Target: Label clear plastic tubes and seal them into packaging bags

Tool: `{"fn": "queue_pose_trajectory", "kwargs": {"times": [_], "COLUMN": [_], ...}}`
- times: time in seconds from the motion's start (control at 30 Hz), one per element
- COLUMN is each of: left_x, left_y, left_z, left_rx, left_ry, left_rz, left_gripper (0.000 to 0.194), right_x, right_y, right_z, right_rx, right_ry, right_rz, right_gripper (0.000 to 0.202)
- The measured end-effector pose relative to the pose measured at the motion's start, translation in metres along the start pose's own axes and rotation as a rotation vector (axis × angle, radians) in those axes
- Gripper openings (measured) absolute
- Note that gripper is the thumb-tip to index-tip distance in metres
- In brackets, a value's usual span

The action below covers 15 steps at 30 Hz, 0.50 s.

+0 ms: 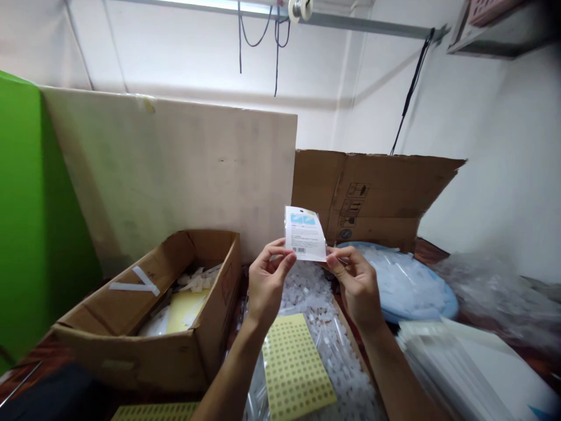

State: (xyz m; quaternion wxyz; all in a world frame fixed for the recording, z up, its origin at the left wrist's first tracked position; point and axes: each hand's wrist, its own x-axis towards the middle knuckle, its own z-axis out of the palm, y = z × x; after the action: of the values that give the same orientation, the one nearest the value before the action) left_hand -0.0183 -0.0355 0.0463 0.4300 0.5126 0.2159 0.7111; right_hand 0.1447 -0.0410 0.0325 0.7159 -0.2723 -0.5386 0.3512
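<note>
Head view: pinched a white packet (307, 237) by its lower corners, with left hand (268, 278) and right hand (357, 280) nearly closed, aloft beyond the far edge of the dotted yellow sheet (298, 365). Probably weighed little and flexed easily; best gripped at corners. Showed blue panels, fine print, barcode.

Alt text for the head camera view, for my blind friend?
A bare left hand and bare right hand hold up a white printed card near its lower corners. Below lie a yellow dotted sheet and small translucent pieces, with an open brown cardboard box left and a blue tub right.
</note>
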Motion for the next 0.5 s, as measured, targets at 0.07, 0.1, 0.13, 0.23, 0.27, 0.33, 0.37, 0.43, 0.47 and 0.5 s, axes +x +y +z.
{"fn": "queue_pose_trajectory", "kwargs": {"times": [0.07, 0.1, 0.13, 0.23, 0.27, 0.33, 0.37, 0.43, 0.47, 0.5], "left_x": [0.0, 0.001, 0.001, 0.001, 0.001, 0.0, -0.001, -0.002, -0.004, -0.005], "left_y": [-0.002, -0.003, -0.004, -0.006, -0.007, -0.009, -0.009, -0.011, -0.011, -0.011], "left_z": [0.0, -0.001, -0.001, -0.003, -0.003, -0.003, -0.003, -0.001, 0.001, 0.003], "left_rx": [-0.03, -0.041, -0.051, -0.075, -0.076, -0.063, -0.051, -0.033, -0.033, -0.04], "left_ry": [-0.006, -0.007, -0.006, -0.001, 0.001, 0.007, 0.015, 0.032, 0.041, 0.047], "left_rz": [0.007, 0.008, 0.005, -0.007, -0.006, 0.001, 0.004, 0.008, 0.014, 0.021], "left_gripper": [0.015, 0.014, 0.013, 0.013, 0.013, 0.013, 0.013, 0.011, 0.011, 0.012], "right_x": [-0.001, -0.001, -0.001, 0.0, 0.001, 0.002, 0.002, 0.003, 0.003, 0.003], "right_y": [0.0, 0.0, 0.0, -0.001, -0.001, -0.002, -0.002, -0.003, -0.004, -0.005], "right_z": [0.0, -0.001, -0.001, -0.002, -0.003, -0.004, -0.004, -0.005, -0.006, -0.006], "right_rx": [-0.006, -0.012, -0.021, -0.059, -0.072, -0.103, -0.119, -0.144, -0.152, -0.158], "right_ry": [-0.008, -0.006, -0.002, 0.02, 0.031, 0.062, 0.081, 0.107, 0.113, 0.117], "right_rz": [0.003, 0.002, 0.0, -0.012, -0.019, -0.039, -0.05, -0.067, -0.076, -0.087], "right_gripper": [0.012, 0.013, 0.013, 0.016, 0.018, 0.021, 0.022, 0.023, 0.022, 0.022]}}
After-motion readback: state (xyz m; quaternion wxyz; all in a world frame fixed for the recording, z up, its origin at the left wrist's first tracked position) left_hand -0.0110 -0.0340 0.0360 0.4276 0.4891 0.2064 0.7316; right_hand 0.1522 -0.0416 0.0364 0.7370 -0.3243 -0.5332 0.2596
